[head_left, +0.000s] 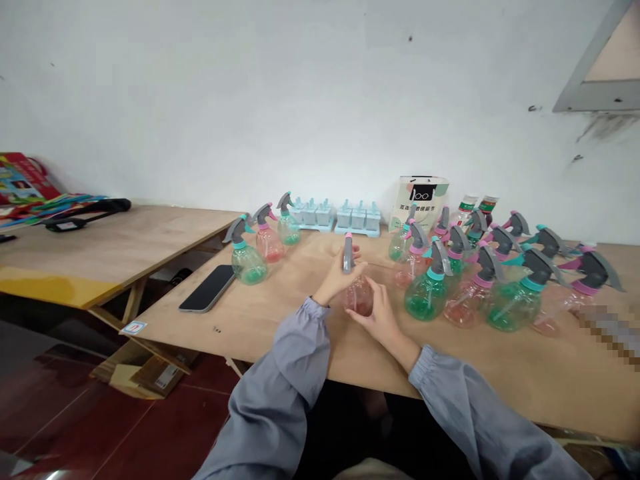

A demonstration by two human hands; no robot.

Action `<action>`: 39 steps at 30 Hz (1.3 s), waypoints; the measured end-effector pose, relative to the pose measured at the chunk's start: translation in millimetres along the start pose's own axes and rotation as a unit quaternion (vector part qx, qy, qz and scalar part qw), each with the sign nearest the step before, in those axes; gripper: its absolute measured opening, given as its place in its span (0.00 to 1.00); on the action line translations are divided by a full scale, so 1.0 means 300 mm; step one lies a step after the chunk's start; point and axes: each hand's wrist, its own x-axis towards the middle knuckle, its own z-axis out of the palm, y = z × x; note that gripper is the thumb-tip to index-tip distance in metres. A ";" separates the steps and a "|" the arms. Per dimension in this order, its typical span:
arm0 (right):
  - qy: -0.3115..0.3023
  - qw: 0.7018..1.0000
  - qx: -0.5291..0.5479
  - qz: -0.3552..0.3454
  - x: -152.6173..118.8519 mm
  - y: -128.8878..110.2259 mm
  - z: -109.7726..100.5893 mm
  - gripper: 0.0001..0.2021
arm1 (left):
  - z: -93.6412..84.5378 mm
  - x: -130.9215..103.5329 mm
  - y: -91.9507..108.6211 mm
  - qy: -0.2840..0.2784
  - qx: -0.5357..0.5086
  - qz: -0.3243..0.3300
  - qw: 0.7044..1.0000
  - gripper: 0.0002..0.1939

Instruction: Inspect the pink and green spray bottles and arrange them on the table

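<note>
Between my two hands is a pink spray bottle (358, 299) with a grey trigger head, its pink nozzle facing away from me. My left hand (339, 272) is closed around the neck and trigger head. Low on the bottle's round body, my right hand (376, 308) grips with thumb and fingers. To the right stands a group of several green and pink spray bottles, the nearest a green spray bottle (425, 297). On the left are three more: a green one (249, 263), a pink one (270, 241) and another green one (289, 228) behind.
A smartphone (207, 288) lies at the table's left edge. Pale blue popsicle moulds (358, 220) and a printed paper bag (419, 203) stand along the wall. Beyond a gap at left is another wooden table (150, 230). Cardboard boxes (150, 370) are on the floor.
</note>
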 end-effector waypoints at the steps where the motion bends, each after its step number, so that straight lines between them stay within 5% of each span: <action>1: -0.006 1.000 0.008 -0.004 0.000 -0.007 -0.006 0.40 | -0.014 0.002 0.002 0.001 -0.013 -0.005 1.000 0.23; 5: 0.035 0.995 0.088 0.008 0.008 -0.017 -0.032 0.32 | -0.091 -0.006 0.037 0.032 -0.090 -0.036 0.995 0.17; 9: 0.109 0.975 0.179 0.073 0.036 0.011 -0.044 0.18 | -0.161 -0.024 0.063 -0.044 -0.189 -0.083 0.977 0.15; 13: 0.138 0.960 0.210 0.126 0.057 0.030 -0.053 0.16 | -0.166 -0.034 0.040 -0.079 -0.218 -0.052 0.971 0.14; 17: 0.118 0.986 0.119 -0.022 0.036 0.013 -0.120 0.11 | -0.142 -0.037 0.021 -0.101 -0.206 -0.069 0.971 0.06; 20: 0.170 0.970 0.011 -0.172 0.007 0.014 -0.209 0.09 | -0.135 -0.041 0.019 -0.114 -0.212 -0.069 0.968 0.08; 23: 0.263 0.948 -0.074 -0.163 -0.010 0.030 -0.290 0.13 | -0.133 -0.042 0.017 -0.107 -0.227 -0.057 0.966 0.14; 27: 0.279 0.945 -0.145 -0.093 -0.003 0.037 -0.336 0.26 | -0.135 -0.037 0.019 -0.105 -0.219 -0.039 0.969 0.10; 31: 0.292 0.941 -0.136 -0.105 0.022 0.029 -0.317 0.32 | -0.140 -0.037 0.022 -0.141 -0.171 -0.067 0.973 0.06; 35: 0.303 0.947 -0.067 -0.079 0.040 0.032 -0.284 0.33 | -0.137 -0.042 0.023 -0.113 -0.167 -0.060 0.978 0.15; 39: 0.313 0.948 -0.034 -0.047 0.038 0.033 -0.263 0.32 | -0.136 -0.041 0.032 -0.087 -0.172 -0.093 0.977 0.11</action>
